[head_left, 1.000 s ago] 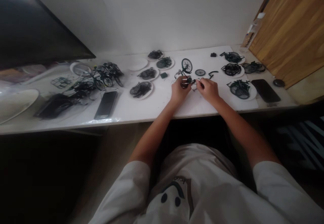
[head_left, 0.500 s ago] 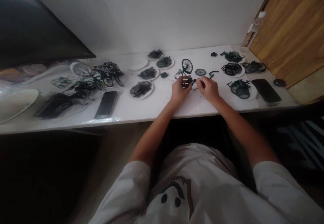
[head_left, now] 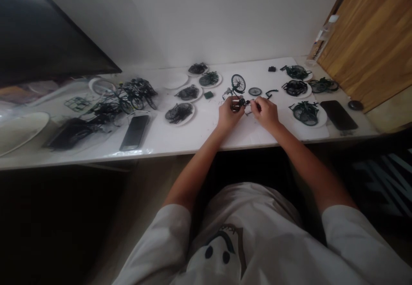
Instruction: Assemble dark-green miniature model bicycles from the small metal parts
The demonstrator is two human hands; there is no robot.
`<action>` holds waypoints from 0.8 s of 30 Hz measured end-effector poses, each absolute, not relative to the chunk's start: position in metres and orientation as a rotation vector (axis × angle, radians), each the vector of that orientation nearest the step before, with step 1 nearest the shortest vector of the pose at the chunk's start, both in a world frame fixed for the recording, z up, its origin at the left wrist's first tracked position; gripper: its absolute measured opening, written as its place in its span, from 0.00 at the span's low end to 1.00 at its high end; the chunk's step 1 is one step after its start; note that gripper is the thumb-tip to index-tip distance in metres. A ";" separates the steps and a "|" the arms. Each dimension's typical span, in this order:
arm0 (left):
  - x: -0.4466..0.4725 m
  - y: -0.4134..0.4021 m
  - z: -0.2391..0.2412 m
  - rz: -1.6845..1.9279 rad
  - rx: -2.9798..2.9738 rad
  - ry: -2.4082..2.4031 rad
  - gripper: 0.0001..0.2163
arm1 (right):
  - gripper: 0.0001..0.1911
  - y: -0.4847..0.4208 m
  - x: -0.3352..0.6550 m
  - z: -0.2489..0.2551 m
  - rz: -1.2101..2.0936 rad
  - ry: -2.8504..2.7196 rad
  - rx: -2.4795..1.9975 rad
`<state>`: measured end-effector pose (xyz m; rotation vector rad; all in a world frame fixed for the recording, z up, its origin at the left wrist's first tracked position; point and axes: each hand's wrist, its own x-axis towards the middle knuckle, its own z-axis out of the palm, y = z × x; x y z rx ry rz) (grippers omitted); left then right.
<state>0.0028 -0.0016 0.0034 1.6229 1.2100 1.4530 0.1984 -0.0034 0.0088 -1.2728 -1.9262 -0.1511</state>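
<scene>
My left hand (head_left: pixel 228 114) pinches the little dark-green model bicycle (head_left: pixel 237 96), spoked wheel upright, frame only part-built, at the middle of the white table (head_left: pixel 180 137); my right hand (head_left: pixel 265 112) grips a tiny part against its frame

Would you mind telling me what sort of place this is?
Probably a home hobby desk: white plates of dark model-bicycle parts cover the white table, two phones lie about, and both hands work on a small model bicycle.
</scene>
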 end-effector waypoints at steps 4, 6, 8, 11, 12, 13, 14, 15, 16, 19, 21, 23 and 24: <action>0.002 -0.001 0.002 1.457 1.628 1.209 0.19 | 0.23 -0.003 0.199 0.008 -0.153 -1.931 -1.267; 0.002 0.000 0.001 1.460 1.636 1.210 0.18 | 0.22 -0.002 0.198 0.007 -0.144 -1.918 -1.258; 0.002 0.001 0.000 1.467 1.647 1.216 0.18 | 0.22 -0.001 0.198 0.006 -0.131 -1.893 -1.231; 0.002 0.001 0.000 1.476 1.657 1.228 0.17 | 0.22 0.000 0.197 0.005 -0.120 -1.860 -1.171; 0.002 0.001 0.000 1.478 1.657 1.230 0.17 | 0.21 0.000 0.197 0.005 -0.115 -1.854 -1.161; 0.002 0.001 0.000 1.480 1.657 1.227 0.17 | 0.21 0.001 0.197 0.005 -0.107 -1.851 -1.160; 0.002 0.001 0.000 1.481 1.658 1.224 0.17 | 0.21 0.001 0.197 0.005 -0.100 -1.849 -1.163; 0.002 0.001 0.000 1.480 1.661 1.220 0.17 | 0.20 0.001 0.197 0.005 -0.094 -1.847 -1.169; 0.002 0.001 0.001 1.481 1.665 1.218 0.17 | 0.20 0.001 0.197 0.005 -0.089 -1.846 -1.173; 0.002 0.000 0.001 1.490 1.668 1.221 0.16 | 0.19 0.000 0.197 0.006 -0.079 -1.844 -1.168; 0.002 0.001 0.001 1.492 1.661 1.227 0.16 | 0.18 0.000 0.197 0.006 -0.079 -1.841 -1.165; 0.002 0.001 0.000 1.486 1.655 1.236 0.16 | 0.18 -0.001 0.197 0.007 -0.082 -1.837 -1.166; 0.002 0.001 0.000 1.482 1.654 1.239 0.16 | 0.18 -0.001 0.197 0.007 -0.083 -1.835 -1.167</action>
